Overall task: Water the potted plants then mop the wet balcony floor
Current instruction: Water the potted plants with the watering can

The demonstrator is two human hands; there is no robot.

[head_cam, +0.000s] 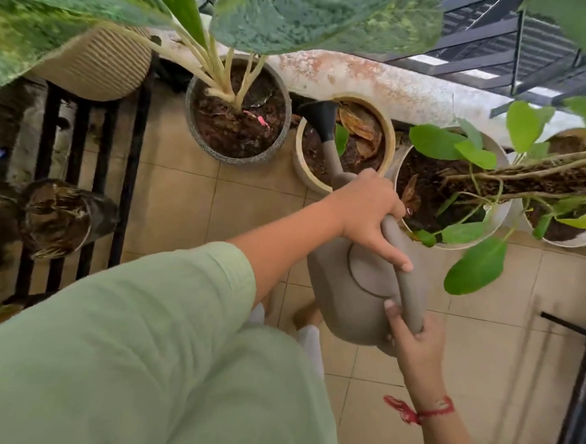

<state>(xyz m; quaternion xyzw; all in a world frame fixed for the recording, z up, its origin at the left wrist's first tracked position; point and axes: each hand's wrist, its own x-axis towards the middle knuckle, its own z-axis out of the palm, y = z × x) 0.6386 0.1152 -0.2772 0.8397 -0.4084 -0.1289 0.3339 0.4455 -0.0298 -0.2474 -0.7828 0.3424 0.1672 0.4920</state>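
Observation:
I hold a taupe watering can (pixel 359 294) with both hands above the tiled balcony floor (pixel 189 208). My left hand (pixel 371 213) grips the front of its looped handle near the spout. My right hand (pixel 414 342) grips the rear of the handle. The can's black spout head (pixel 320 115) is tilted over a small cream pot (pixel 301 167) holding soil and dry leaves. To its left stands a grey pot (pixel 233 158) with a large-leaved plant. To its right are two white pots (pixel 501 214) (pixel 568 242) with green vines.
A stained low parapet wall (pixel 379 83) runs behind the pots, with dark railing above it. A black metal rack (pixel 93 161) on the left carries a ribbed cream pot (pixel 102 69) and a dark pot. A dark metal frame (pixel 580 376) stands at the right edge.

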